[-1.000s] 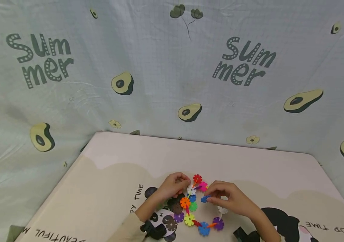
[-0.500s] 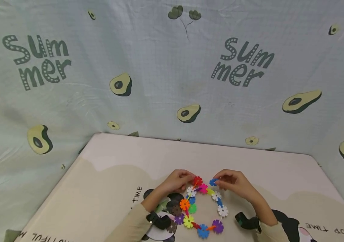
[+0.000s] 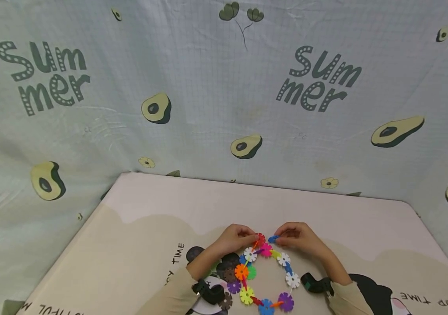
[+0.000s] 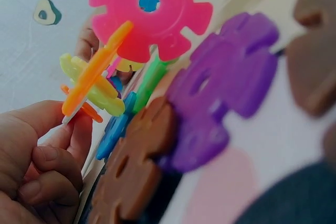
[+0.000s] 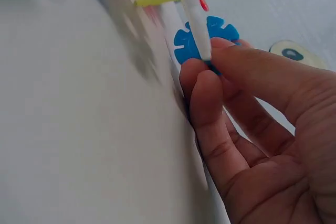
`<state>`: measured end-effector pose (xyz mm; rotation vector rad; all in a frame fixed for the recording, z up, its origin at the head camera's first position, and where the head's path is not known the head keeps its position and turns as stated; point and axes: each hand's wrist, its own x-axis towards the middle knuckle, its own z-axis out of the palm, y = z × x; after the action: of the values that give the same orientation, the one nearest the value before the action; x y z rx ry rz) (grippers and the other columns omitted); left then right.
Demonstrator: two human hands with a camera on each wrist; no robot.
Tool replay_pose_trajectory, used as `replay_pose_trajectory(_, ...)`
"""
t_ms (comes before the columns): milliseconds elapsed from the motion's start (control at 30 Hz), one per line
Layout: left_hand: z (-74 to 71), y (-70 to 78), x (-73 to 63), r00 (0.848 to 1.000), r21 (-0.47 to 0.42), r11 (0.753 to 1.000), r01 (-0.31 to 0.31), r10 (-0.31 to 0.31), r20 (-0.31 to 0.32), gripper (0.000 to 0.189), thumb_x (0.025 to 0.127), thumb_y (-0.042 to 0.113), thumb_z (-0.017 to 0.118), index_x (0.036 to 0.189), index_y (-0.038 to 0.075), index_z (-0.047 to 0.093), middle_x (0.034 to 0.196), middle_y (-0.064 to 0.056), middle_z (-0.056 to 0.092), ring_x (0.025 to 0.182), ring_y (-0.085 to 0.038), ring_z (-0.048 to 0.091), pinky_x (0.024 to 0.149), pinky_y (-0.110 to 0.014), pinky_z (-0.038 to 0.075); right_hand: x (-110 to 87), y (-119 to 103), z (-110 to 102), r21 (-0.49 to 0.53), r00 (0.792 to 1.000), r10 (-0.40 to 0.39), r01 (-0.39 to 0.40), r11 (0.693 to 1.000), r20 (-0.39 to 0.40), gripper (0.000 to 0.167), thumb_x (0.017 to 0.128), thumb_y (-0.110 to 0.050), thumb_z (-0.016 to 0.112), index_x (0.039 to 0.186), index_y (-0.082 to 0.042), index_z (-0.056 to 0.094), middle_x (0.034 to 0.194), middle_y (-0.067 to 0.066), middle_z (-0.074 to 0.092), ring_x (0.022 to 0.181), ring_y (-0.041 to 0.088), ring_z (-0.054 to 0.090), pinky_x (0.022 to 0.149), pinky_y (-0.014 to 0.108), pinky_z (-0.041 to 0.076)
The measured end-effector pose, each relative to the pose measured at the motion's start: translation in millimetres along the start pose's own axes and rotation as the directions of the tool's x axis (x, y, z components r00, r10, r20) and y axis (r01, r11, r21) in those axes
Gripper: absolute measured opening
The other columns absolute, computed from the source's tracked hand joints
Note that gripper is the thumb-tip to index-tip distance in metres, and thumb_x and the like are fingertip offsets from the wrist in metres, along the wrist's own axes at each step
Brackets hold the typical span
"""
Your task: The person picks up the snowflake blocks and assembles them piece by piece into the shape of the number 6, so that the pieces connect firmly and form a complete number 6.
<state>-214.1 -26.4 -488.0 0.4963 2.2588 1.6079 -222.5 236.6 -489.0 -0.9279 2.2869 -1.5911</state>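
A ring of interlocked, notched plastic snowflake discs lies between the hands, with a yellow disc, an orange disc and a white disc among its links. My left hand pinches the red snowflake disc at the ring's far end. Just to the right, my right hand holds a blue snowflake disc between thumb and fingers, its edge close beside the red one. In the right wrist view this blue disc shows past the fingertips, partly hidden by a white disc seen edge-on.
Left of the ring are a green disc, a purple disc and brown discs. They lie on a printed cloth covering the table. Behind it hangs a pale curtain with avocado prints.
My right hand has carried the blue disc from over the ring's inside to its far end, then left towards the red disc. My left hand has shifted right onto the red disc.
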Motion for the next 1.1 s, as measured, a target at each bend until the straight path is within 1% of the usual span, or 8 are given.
replay_pose_trajectory(167, 0.7, 0.9, -1.8, 1.0, -0.047, 0.999, 0.001, 0.0, 0.007, 0.024, 0.094, 0.019, 0.065, 0.095, -0.003, 0.073, 0.08, -0.009, 0.07, 0.064, -0.006, 0.056, 0.06, -0.018, 0.045, 6.2, -1, 6, -0.022, 0.997, -0.08, 0.08, 0.997, 0.016, 0.012, 0.089, 0.004, 0.065, 0.099, -0.001, 0.068, 0.09, 0.014, 0.068, 0.078, 0.007, 0.063, 0.071, 0.024, 0.054)
replay_pose_trajectory(300, 0.4, 1.1, -3.0, 1.0, -0.07, 0.998, 0.006, -0.005, 0.011, 0.024, 0.094, 0.019, 0.066, 0.094, -0.004, 0.072, 0.078, -0.01, 0.07, 0.062, -0.006, 0.056, 0.058, -0.019, 0.046, 7.8, -4, 11, -0.022, 0.997, -0.079, 0.079, 0.997, -0.001, 0.011, 0.089, 0.004, 0.066, 0.098, -0.001, 0.068, 0.091, 0.016, 0.068, 0.08, 0.008, 0.064, 0.073, 0.023, 0.054)
replay_pose_trajectory(433, -0.1, 1.5, -3.5, 1.0, -0.063, 0.998, 0.003, -0.002, 0.002, 0.024, 0.093, 0.019, 0.066, 0.093, -0.004, 0.073, 0.077, -0.009, 0.07, 0.061, -0.005, 0.055, 0.057, -0.019, 0.046, 7.6, -8, 13, -0.033, 0.997, -0.071, 0.07, 0.997, -0.031, 0.009, 0.088, 0.001, 0.068, 0.097, -0.001, 0.069, 0.089, 0.018, 0.067, 0.078, 0.006, 0.063, 0.071, 0.023, 0.055)
replay_pose_trajectory(567, -0.2, 2.1, -2.9, 1.0, -0.062, 0.998, 0.006, -0.006, 0.001, 0.024, 0.093, 0.019, 0.066, 0.093, -0.004, 0.073, 0.078, -0.009, 0.07, 0.062, -0.005, 0.056, 0.058, -0.018, 0.046, 7.6, -10, 15, -0.048, 0.995, -0.076, 0.073, 0.996, -0.059, 0.009, 0.087, 0.002, 0.069, 0.096, -0.001, 0.07, 0.087, 0.016, 0.068, 0.075, 0.005, 0.063, 0.068, 0.022, 0.054)
replay_pose_trajectory(667, -0.1, 2.7, -3.1, 1.0, -0.067, 0.998, 0.011, -0.011, 0.006, 0.024, 0.094, 0.018, 0.066, 0.093, -0.005, 0.073, 0.077, -0.01, 0.07, 0.06, -0.006, 0.055, 0.056, -0.018, 0.045, 8.0, -10, 17, -0.05, 0.993, -0.096, 0.093, 0.994, -0.068, 0.008, 0.087, 0.003, 0.069, 0.094, 0.0, 0.071, 0.086, 0.014, 0.069, 0.074, 0.005, 0.063, 0.066, 0.022, 0.054)
replay_pose_trajectory(800, 0.8, 2.8, -3.2, 1.0, -0.038, 0.999, 0.006, -0.006, 0.004, 0.023, 0.093, 0.017, 0.066, 0.092, -0.005, 0.073, 0.074, -0.006, 0.068, 0.058, -0.006, 0.052, 0.054, -0.018, 0.043, 9.5, -10, 20, -0.082, 0.987, -0.142, 0.136, 0.987, -0.074, 0.008, 0.085, 0.003, 0.071, 0.092, 0.0, 0.073, 0.084, 0.011, 0.068, 0.072, 0.007, 0.062, 0.064, 0.022, 0.053)
replay_pose_trajectory(900, 1.2, 2.7, -3.1, 1.0, -0.02, 1.0, 0.012, -0.012, -0.001, 0.023, 0.093, 0.017, 0.066, 0.091, -0.004, 0.073, 0.072, -0.002, 0.065, 0.058, -0.006, 0.05, 0.055, -0.018, 0.042, 10.6, -12, 22, -0.107, 0.984, -0.158, 0.149, 0.983, -0.08, 0.01, 0.083, 0.004, 0.072, 0.092, -0.001, 0.073, 0.084, 0.01, 0.068, 0.072, 0.007, 0.061, 0.063, 0.022, 0.053)
replay_pose_trajectory(1100, 0.5, 1.7, -2.2, 0.999, -0.035, 0.999, 0.041, -0.041, -0.007, 0.023, 0.093, 0.019, 0.066, 0.092, -0.003, 0.073, 0.074, -0.002, 0.065, 0.061, -0.008, 0.051, 0.057, -0.02, 0.043, 11.0, -14, 20, -0.109, 0.988, -0.141, 0.134, 0.985, -0.064, 0.014, 0.085, 0.008, 0.068, 0.096, 0.0, 0.07, 0.09, 0.015, 0.067, 0.08, 0.007, 0.064, 0.071, 0.022, 0.055)
